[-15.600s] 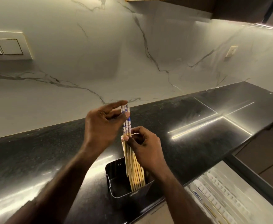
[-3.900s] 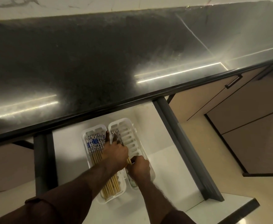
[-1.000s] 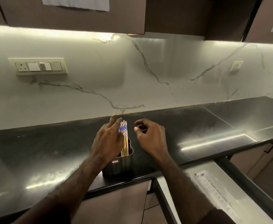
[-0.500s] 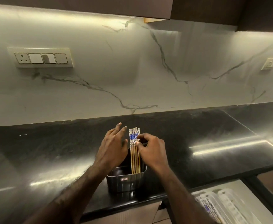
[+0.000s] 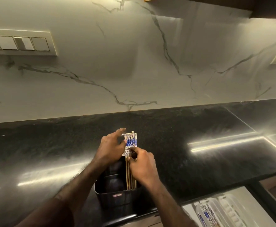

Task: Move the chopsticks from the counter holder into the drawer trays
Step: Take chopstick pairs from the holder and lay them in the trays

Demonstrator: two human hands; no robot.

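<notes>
Warm light from above streaks glare across the black counter (image 5: 199,145); edges bow.

Chopsticks (image 5: 130,161) upright in holder (image 5: 117,196); trays (image 5: 222,210) right.

A black holder (image 5: 117,196) is standing on the dark table (image 5: 175,154) near its front edge, with a bundle of chopsticks (image 5: 130,161) standing upright in its right side. The left hand (image 5: 112,148) is resting against the blue-patterned tops from nine o'clock, forefinger extended. The right hand (image 5: 143,167) is pinching the sticks from four o'clock. At five o'clock, white trays (image 5: 228,208) are lying in an open drawer (image 5: 263,215).
</notes>
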